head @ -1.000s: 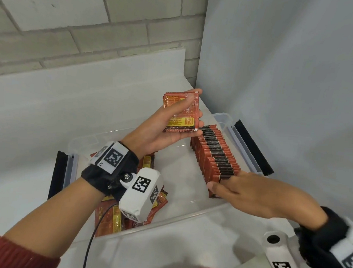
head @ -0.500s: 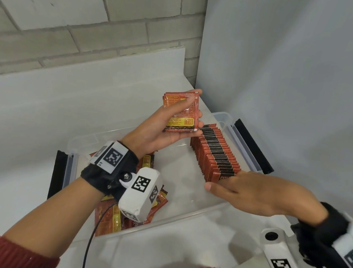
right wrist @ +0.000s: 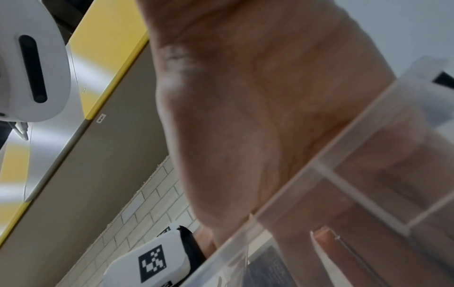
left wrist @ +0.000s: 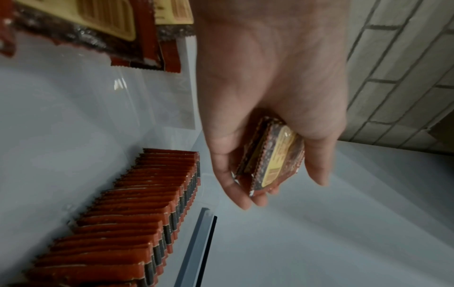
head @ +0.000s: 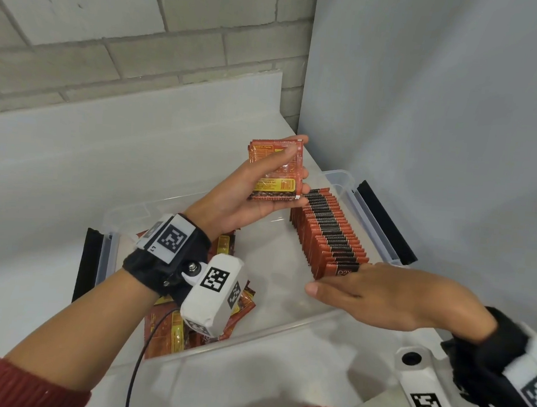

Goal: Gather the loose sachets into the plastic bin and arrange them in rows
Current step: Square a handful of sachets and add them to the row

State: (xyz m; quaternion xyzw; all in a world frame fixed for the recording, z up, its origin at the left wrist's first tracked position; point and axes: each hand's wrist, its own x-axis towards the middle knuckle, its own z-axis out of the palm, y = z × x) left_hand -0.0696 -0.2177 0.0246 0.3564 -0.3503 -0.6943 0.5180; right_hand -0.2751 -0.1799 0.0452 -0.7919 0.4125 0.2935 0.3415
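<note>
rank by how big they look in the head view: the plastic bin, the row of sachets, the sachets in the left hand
1. plastic bin
2. row of sachets
3. sachets in the left hand, raised nearer the camera, so they may look oversized

Clear, glossy plastic for the bin [head: 352, 181]; shiny foil-like film on the sachets [head: 332, 234]. Rough matt brick [head: 113, 30] at upper left, knitted red sleeve [head: 15, 385] at lower left.

The sachets in my left hand [head: 245, 195] are red-orange with a yellow panel and a dark speckled band [head: 276, 171], and the row [head: 329, 230] at centre right shows red-brown edges striped with black. The bin [head: 343, 180] is clear plastic with black latches [head: 384, 222], and the loose pile [head: 167, 330] at lower left is red with yellow. My sleeve [head: 15, 385] is dark red, my wrist bands [head: 166, 259] black with black-and-white square codes, against a pale grey brick wall [head: 113, 30].
</note>
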